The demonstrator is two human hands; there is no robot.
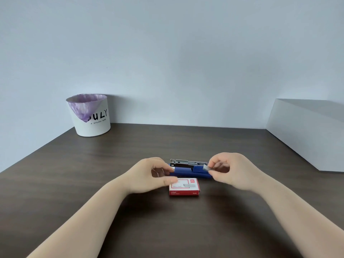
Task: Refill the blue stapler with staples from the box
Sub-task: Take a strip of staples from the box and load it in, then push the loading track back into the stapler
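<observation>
A: What is my right hand point(229, 171) doing?

B: It is pinching a short grey strip of staples point(206, 167) between thumb and forefinger, just over the right end of the blue stapler point(189, 171).

A: And I am seeing my left hand point(150, 175) curling at the stapler's left end, fingertips touching it. Is it gripping?

B: I cannot tell; the fingers are bent, with a gap under them.

A: How is the stapler lying?

B: Its long axis is running left to right across the dark table point(74, 183), the metal staple rail showing along its far side. The red staple box point(184, 187) is sitting just nearer, lying flat, parallel to it.

A: Anything farther out?

B: A white bin point(93, 125) with a purple liner is standing far left by the wall.
</observation>
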